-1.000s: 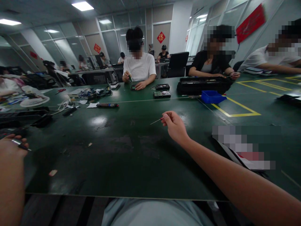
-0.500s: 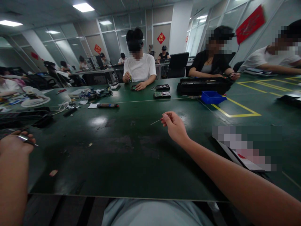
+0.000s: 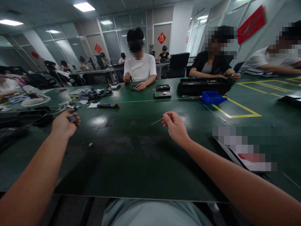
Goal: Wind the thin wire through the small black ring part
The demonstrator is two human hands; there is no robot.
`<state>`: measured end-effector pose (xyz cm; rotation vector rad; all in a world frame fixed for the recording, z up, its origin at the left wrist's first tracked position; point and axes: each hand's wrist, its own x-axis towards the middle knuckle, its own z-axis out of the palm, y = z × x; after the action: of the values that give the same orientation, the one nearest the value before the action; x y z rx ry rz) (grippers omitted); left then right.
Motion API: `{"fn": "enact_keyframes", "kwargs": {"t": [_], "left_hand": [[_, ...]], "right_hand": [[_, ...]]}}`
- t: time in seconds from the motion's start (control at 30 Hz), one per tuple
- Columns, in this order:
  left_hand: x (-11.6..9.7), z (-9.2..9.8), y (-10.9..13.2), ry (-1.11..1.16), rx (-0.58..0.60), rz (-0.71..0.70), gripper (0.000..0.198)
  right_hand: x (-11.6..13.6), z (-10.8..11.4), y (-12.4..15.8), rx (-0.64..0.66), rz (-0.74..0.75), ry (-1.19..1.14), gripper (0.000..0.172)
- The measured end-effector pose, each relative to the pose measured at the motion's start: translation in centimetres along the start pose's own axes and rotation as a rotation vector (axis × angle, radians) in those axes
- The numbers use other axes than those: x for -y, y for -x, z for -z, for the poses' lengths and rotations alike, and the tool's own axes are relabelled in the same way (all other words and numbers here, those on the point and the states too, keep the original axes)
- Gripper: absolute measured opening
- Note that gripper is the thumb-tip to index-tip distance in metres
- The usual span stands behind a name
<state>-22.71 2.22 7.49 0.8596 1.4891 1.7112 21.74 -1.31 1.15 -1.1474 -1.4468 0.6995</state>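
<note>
Soft pale-grey cloth (image 3: pixel 154 215) lies nearest, at 6 o'clock, below the straight edge of a smooth, glossy, lightly scuffed green bench (image 3: pixel 131 179). Two bare hands reach over it. The left hand (image 3: pixel 66 124), between 10 and 11 o'clock, has its fingers curled around a grey-and-dark tool (image 3: pixel 73 118), mostly covered and blurred; which end is its tip cannot be told. The right hand (image 3: pixel 175 128), just past 12 o'clock, pinches a screwdriver (image 3: pixel 162 119) between thumb and fingers: a slim red handle, largely hidden, and a thin, straight metal shaft. Its long axis slants, tip outward between 8 and 9 o'clock, well apart from the left hand. Farther off, at 11 o'clock, lies a dark cylindrical rod (image 3: pixel 108 105); at 1 o'clock, a blue plastic tray (image 3: pixel 213 98). Beyond, at 12 o'clock, sits a person in a white shirt (image 3: pixel 145 66).
</note>
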Motion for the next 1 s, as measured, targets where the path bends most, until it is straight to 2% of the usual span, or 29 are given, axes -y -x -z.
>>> {"fn": "enact_keyframes", "kwargs": {"t": [0.03,0.1,0.27,0.5,0.63,0.7,0.8,0.87,0.93,1.0], "left_hand": [[0.0,-1.4,0.8,0.058,-0.003,0.036,0.029],[0.0,-4.3,2.3,0.130,0.074,0.074,0.033],[1.0,-10.5,6.1,0.174,0.278,0.038,0.026],[3.4,-16.4,10.7,0.171,0.614,0.058,0.033],[5.2,-18.4,13.3,0.185,0.756,0.090,0.032],[6.1,-18.9,14.4,0.152,0.799,0.056,0.030],[7.4,-19.2,15.6,-0.036,0.880,-0.106,0.030],[8.3,-19.1,15.9,-0.244,0.937,-0.252,0.039],[9.1,-18.9,15.8,-0.421,0.958,-0.381,0.051],[9.8,-18.6,15.4,-0.531,0.946,-0.472,0.050]], "right_hand": [[0.0,0.0,0.0,0.002,-0.002,0.007,0.021],[0.1,0.1,0.0,0.006,-0.006,0.016,0.021],[-0.2,0.1,0.0,0.004,0.004,0.005,0.022],[-0.1,0.2,-0.1,-0.015,0.004,-0.003,0.021],[-0.1,0.3,-0.2,-0.059,0.004,0.000,0.020],[-0.1,0.3,-0.2,-0.071,0.001,0.015,0.021],[-0.3,0.3,-0.3,-0.084,-0.002,0.021,0.023],[-0.6,0.2,-0.4,-0.086,0.000,0.011,0.022],[-0.7,0.2,-0.5,-0.081,0.009,0.019,0.022],[-0.7,0.2,-0.5,-0.069,0.023,0.047,0.022]]}}
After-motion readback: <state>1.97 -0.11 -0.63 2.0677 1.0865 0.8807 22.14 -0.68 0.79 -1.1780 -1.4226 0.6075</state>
